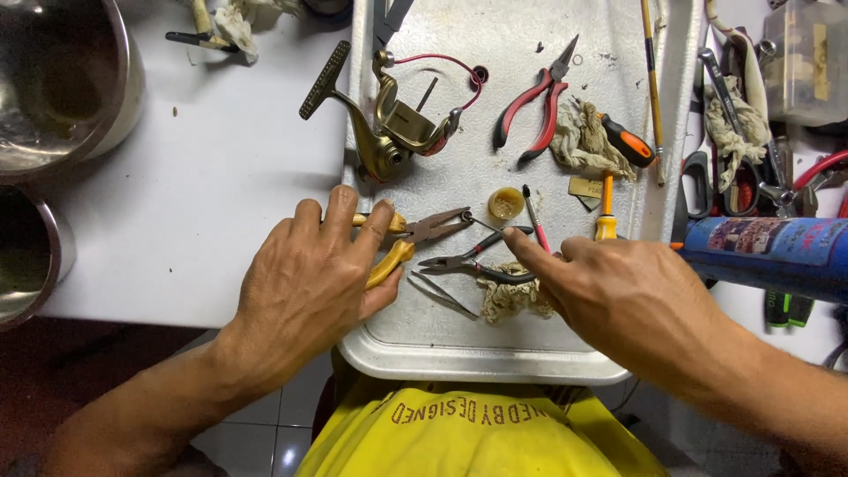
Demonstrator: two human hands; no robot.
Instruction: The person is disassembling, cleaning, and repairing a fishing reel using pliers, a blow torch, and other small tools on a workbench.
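My left hand [314,274] rests palm down on the yellow-handled pliers [415,237] at the left edge of the white tray [424,340], fingers spread over the handles. My right hand [609,287] reaches in from the right, its forefinger touching the black-handled pliers [468,262]. Beside them lie metal tweezers [442,296] and a dirty rag [505,300]. A gold fishing reel body [389,132] with a red wire lies further up the tray.
Red-handled pliers [534,106], a small yellow cap [505,202], a thin brush [533,216], an orange-black screwdriver [629,141] and a yellow screwdriver [606,212] lie on the tray. A blue spray can [768,252] lies right. Metal bowls [62,79] stand left.
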